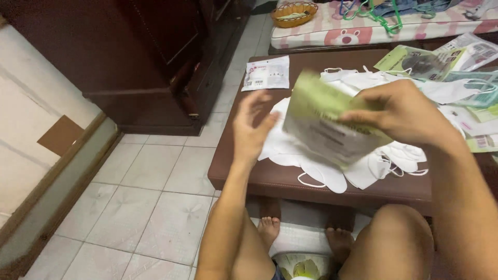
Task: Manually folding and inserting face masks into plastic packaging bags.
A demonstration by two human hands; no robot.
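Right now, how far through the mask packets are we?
Done: a pile of loose white masks lies on the brown table. In hand: right hand grips a green-and-white packet; left hand is open beside it. Left: sealed packets still lie on the table.

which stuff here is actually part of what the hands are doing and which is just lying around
In hand: green-and-white packet, held by the right hand; left hand open beside it; white face masks piled beneath.

Lying about: small white packet, orange basket, green hangers, bear-print mattress.
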